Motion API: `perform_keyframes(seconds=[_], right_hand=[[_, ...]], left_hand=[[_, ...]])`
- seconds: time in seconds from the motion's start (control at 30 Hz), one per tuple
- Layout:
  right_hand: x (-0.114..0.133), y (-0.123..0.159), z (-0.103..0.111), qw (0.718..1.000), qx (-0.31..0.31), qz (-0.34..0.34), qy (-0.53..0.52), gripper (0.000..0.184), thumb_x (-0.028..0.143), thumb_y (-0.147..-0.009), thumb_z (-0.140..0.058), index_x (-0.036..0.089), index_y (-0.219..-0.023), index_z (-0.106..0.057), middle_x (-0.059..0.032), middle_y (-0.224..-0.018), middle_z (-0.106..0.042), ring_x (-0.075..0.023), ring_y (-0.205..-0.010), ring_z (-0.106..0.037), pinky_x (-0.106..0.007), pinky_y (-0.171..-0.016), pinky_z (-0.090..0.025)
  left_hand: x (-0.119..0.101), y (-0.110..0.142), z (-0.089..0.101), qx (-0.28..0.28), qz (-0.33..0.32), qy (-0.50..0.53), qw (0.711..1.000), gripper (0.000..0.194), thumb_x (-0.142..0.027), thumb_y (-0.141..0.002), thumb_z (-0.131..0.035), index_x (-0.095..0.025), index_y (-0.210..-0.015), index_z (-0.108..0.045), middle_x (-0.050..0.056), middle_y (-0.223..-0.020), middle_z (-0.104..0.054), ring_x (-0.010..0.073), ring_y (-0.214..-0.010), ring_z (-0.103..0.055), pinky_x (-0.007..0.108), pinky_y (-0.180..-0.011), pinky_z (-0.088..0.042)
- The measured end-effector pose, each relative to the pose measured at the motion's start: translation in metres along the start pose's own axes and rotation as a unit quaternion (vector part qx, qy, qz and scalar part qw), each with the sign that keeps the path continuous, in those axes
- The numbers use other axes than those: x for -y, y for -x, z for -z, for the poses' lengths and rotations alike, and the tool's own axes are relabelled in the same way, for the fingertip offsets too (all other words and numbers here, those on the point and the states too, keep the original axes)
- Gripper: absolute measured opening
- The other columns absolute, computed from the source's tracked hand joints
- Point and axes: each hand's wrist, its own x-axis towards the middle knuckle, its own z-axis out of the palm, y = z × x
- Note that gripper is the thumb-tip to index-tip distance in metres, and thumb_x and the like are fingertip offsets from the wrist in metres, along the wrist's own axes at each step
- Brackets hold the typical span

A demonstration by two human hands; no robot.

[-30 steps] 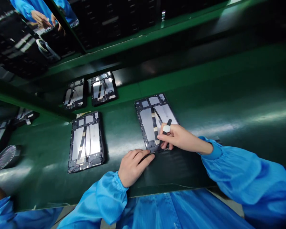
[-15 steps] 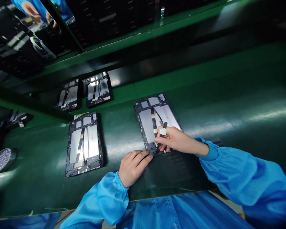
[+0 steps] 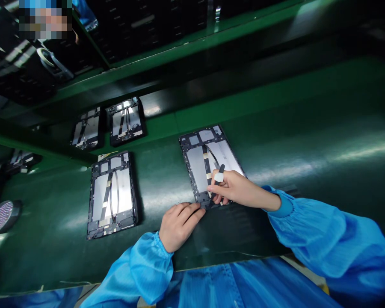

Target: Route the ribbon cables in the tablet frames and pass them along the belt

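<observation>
An opened tablet (image 3: 197, 160), its back cover off, lies tilted on the green bench in front of me. Inside it are grey metal plates, a dark flat cable and a thin black wire. In my right hand (image 3: 232, 187) is a slim black hand tool (image 3: 222, 168) with a white patch, gripped like a pen, over the lower part of the tablet. Its tip is hidden by the fingers, so I cannot tell its kind. My left hand (image 3: 179, 226) lies palm down, fingers stretched out, fingertips on the tablet's lower left corner.
Another opened tablet (image 3: 112, 196) lies to the left. Behind it stand two stacks of similar tablets, a right one (image 3: 126, 122) and a left one (image 3: 87, 130). A green beam (image 3: 45, 143) crosses at the left, above a round ribbed disc (image 3: 0, 217). A blurred-out co-worker is across the bench.
Both hands and the tool stay almost still on the tablet. The tablet stacks at the back have slid slightly left in the picture, and the view has shifted a little.
</observation>
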Motion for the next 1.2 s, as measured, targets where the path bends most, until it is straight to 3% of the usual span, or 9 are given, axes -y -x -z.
perform_keyframes(seconds=[0.33,0.43,0.57,0.7,0.93,1.2], right_hand=[[-0.004,0.001,0.002,1.0,-0.017,0.012,-0.01,0.022,0.038,-0.088,-0.06,0.017,-0.087,-0.052,-0.0033,-0.067,-0.067,-0.0185,-0.065,-0.071,-0.023,-0.049,-0.055],[-0.01,0.01,0.009,0.996,-0.073,0.046,-0.003,0.026,0.041,-0.088,-0.062,0.017,-0.084,-0.053,-0.0025,-0.068,-0.065,-0.0183,-0.068,-0.07,-0.022,-0.049,-0.053],[-0.019,0.025,0.015,0.978,-0.135,0.111,0.116,0.028,0.041,-0.092,-0.057,0.016,-0.08,-0.06,-0.0022,-0.076,-0.062,-0.0127,-0.062,-0.062,-0.024,-0.053,-0.047],[-0.022,0.03,0.013,0.968,-0.135,0.134,0.165,0.027,0.04,-0.093,-0.055,0.017,-0.082,-0.063,-0.0016,-0.078,-0.06,-0.0122,-0.062,-0.058,-0.026,-0.055,-0.041],[-0.028,0.027,0.012,0.98,-0.14,0.117,0.085,0.026,0.039,-0.09,-0.059,0.016,-0.078,-0.061,-0.0011,-0.075,-0.061,-0.0129,-0.063,-0.064,-0.024,-0.056,-0.045],[-0.029,0.026,0.011,0.978,-0.145,0.111,0.099,0.027,0.039,-0.091,-0.057,0.016,-0.078,-0.062,-0.0016,-0.076,-0.062,-0.0127,-0.061,-0.062,-0.025,-0.054,-0.044]], left_hand=[[-0.011,-0.009,0.012,0.024,-0.025,-0.109,0.993,0.034,-0.01,-0.095,-0.054,-0.019,-0.127,-0.06,0.005,-0.113,-0.065,0.0196,-0.094,-0.057,0.031,-0.071,-0.044],[-0.011,-0.009,0.01,0.021,-0.014,-0.104,0.994,0.033,-0.01,-0.095,-0.054,-0.02,-0.126,-0.06,0.005,-0.112,-0.065,0.0196,-0.094,-0.057,0.031,-0.073,-0.044],[-0.01,-0.009,0.007,0.02,-0.008,-0.09,0.996,0.032,-0.011,-0.095,-0.054,-0.019,-0.126,-0.06,0.006,-0.111,-0.064,0.0195,-0.094,-0.056,0.031,-0.076,-0.044],[-0.01,-0.009,0.005,0.013,-0.004,-0.073,0.997,0.033,-0.01,-0.096,-0.051,-0.019,-0.126,-0.06,0.007,-0.111,-0.062,0.0203,-0.098,-0.055,0.032,-0.078,-0.044],[-0.008,-0.003,0.001,0.022,0.005,-0.059,0.998,0.036,-0.011,-0.095,-0.053,-0.021,-0.13,-0.059,0.009,-0.121,-0.06,0.0225,-0.108,-0.053,0.033,-0.083,-0.043],[-0.009,-0.005,-0.001,0.041,-0.005,-0.087,0.995,0.041,-0.013,-0.096,-0.052,-0.022,-0.136,-0.057,0.009,-0.121,-0.058,0.0238,-0.106,-0.054,0.034,-0.081,-0.042]])
